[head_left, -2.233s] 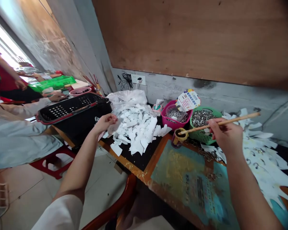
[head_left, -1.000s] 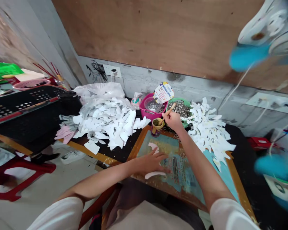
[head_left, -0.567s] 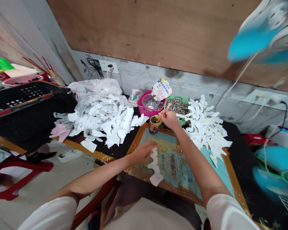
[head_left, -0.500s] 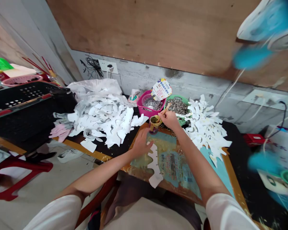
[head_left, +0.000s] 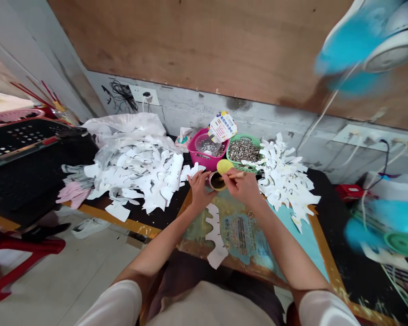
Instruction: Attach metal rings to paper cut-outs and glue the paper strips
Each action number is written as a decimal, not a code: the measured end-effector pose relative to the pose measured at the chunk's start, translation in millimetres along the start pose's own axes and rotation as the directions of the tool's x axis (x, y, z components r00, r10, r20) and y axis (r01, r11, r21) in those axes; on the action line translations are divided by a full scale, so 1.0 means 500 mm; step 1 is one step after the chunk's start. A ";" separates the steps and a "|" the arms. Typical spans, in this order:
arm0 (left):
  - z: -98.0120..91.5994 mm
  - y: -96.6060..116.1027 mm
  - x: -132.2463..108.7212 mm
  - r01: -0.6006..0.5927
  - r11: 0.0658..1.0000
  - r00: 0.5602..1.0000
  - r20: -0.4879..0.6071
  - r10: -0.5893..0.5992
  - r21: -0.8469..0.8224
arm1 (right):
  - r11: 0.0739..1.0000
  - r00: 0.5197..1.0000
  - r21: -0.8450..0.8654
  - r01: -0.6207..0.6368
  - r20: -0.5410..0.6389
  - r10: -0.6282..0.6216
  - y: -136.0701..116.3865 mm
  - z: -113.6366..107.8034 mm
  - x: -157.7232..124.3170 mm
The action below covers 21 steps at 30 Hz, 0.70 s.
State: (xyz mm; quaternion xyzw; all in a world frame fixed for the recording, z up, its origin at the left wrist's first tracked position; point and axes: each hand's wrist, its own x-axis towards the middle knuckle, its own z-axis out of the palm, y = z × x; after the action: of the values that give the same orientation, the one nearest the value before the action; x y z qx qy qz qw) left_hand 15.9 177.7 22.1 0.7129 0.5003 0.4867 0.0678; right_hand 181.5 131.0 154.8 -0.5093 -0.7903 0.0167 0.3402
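Had a notched white cutout (head_left: 218, 244) lying on a stained board (head_left: 193, 233), lower centre of the frame. At centre, wrapped the half-open left hand (head_left: 200, 188) around a small jar (head_left: 211, 181); pinched a wooden stick (head_left: 240, 174) with the right hand's (head_left: 244, 186) closed fingers at its mouth. Beyond, above centre, had pink (head_left: 203, 160) and green baskets (head_left: 238, 164).

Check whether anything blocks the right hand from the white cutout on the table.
Nothing visible stands between the right hand and the white cutout; the left hand, at the jar, is off to the side.
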 end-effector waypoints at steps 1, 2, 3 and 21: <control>-0.006 0.004 -0.002 -0.020 1.000 0.999 -0.033 0.020 0.006 | 0.999 0.999 0.052 0.009 -0.034 -0.007 -0.010 -0.002 -0.010; -0.011 0.007 -0.002 -0.038 0.999 0.997 -0.065 0.038 0.011 | 0.993 0.997 0.120 0.015 -0.081 -0.006 -0.018 -0.004 -0.017; -0.015 0.010 -0.002 -0.054 0.998 0.994 -0.097 0.055 0.014 | 0.982 0.991 0.189 0.025 -0.132 0.000 -0.025 -0.004 -0.023; -0.017 0.033 -0.025 -0.075 0.997 0.974 -0.211 0.076 0.015 | 0.977 0.973 0.199 0.074 -0.228 -0.027 -0.057 -0.003 -0.084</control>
State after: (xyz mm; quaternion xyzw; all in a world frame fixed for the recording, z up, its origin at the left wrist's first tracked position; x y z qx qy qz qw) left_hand 19.7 156.5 28.6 0.6758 0.4789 0.5603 -0.0068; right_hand 170.4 82.4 144.6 -0.4495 -0.7536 0.0324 0.4785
